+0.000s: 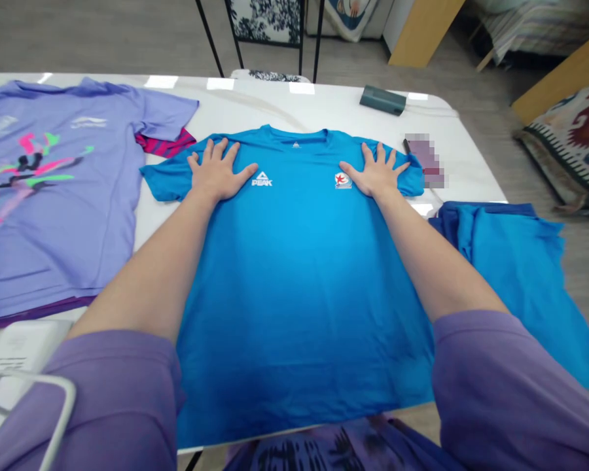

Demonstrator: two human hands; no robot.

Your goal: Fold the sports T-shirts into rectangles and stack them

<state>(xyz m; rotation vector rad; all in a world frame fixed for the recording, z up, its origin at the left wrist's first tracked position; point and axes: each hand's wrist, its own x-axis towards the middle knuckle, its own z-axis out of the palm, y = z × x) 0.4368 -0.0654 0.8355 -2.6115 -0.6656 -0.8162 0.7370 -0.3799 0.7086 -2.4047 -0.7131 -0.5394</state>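
A bright blue T-shirt (299,281) lies spread front side up on the white table, its collar at the far side and its hem by the near edge. White lettering and a small round badge show on its chest. My left hand (218,171) presses flat on its left shoulder area, fingers spread, thumb beside the lettering. On the opposite shoulder my right hand (377,173) lies flat too, fingers apart, thumb close to the badge. Neither hand grips the cloth. Both short sleeves stick out past my hands.
Lavender T-shirts (78,216) lie at left, with a magenta striped garment (169,144) partly under them. Blue folded clothes (515,255) hang over the right edge. A dark green case (383,100) and a pixelated item (426,160) sit far right. A white box (19,353) is near left.
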